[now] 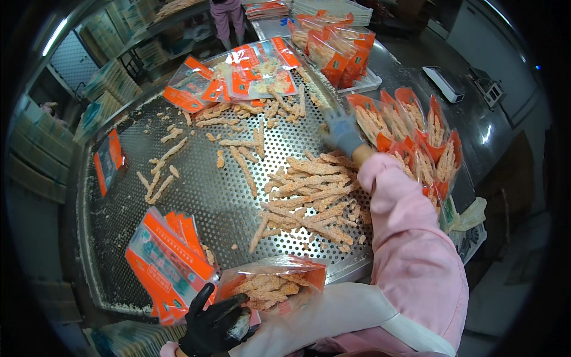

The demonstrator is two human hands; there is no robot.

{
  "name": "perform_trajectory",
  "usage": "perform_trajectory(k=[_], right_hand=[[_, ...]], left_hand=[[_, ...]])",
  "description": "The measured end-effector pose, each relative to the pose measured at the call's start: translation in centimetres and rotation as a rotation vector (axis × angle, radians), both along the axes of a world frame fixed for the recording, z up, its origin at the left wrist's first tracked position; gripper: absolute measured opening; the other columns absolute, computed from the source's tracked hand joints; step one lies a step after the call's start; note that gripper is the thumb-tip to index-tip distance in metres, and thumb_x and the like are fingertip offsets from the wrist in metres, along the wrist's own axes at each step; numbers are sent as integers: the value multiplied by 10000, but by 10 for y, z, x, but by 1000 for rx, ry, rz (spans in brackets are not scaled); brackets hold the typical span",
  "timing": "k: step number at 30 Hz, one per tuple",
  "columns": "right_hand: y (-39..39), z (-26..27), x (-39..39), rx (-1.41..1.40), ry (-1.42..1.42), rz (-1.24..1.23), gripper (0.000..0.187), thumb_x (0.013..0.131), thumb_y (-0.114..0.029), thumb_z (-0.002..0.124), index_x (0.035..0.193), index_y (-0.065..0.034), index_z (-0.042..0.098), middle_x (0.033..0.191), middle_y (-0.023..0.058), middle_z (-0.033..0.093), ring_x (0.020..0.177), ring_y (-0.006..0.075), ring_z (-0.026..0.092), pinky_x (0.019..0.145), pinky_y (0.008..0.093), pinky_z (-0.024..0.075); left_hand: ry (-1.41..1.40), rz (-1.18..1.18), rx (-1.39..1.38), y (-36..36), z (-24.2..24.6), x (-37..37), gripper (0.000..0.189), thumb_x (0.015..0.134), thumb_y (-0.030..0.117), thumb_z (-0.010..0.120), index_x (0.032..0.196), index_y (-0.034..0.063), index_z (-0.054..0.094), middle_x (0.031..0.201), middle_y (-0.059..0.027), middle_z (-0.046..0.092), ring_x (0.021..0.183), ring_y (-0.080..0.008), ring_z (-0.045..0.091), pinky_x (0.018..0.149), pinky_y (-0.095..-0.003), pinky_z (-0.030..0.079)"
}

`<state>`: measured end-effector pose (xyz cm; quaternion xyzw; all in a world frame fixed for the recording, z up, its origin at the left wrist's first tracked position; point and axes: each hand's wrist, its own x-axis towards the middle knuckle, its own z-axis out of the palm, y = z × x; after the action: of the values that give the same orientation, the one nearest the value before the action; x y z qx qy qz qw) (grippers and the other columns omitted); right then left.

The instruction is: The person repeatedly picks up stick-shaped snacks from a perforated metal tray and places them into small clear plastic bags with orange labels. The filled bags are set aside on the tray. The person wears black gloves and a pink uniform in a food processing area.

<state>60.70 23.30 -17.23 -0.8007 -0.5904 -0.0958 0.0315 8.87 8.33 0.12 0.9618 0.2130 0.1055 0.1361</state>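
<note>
My left hand (218,319), in a black glove, grips the near side of an open clear-and-orange plastic bag (272,285). Breaded strips fill part of that bag, which lies tilted at the near edge of a perforated metal tray table (214,187). My right hand (342,129), in a grey glove, reaches over the table's right side, beside filled bags. Its fingers are blurred, and whether they hold anything cannot be made out. A heap of long breaded strips (312,192) lies below my right hand, partly behind my forearm.
Flat printed bags (167,263) are fanned at near left; more (261,67) lie at the far edge among strips. Filled bags (415,134) stand at right, others (337,49) in a white basket (363,82). A scale (444,85) sits far right. A person (227,20) stands beyond.
</note>
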Motion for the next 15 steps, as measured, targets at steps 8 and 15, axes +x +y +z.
perform_trajectory(k=[8,15], right_hand=[[-15,-57,4,-110,74,106,819,886,-214,573,1593,-142,165,1533,166,353,1437,333,315,1210,482,134],[-28,-28,22,-307,433,-56,856,847,-162,625,1572,-109,173,1485,245,429,1331,383,472,1129,397,354]], left_hand=[[12,20,-17,13,-4,-2,243,776,315,795,929,130,756,1141,-29,728,1040,-144,687,1062,-468,442],[-2,22,-49,27,-12,9,238,772,313,800,923,133,757,1140,-27,728,1039,-143,687,1055,-466,449]])
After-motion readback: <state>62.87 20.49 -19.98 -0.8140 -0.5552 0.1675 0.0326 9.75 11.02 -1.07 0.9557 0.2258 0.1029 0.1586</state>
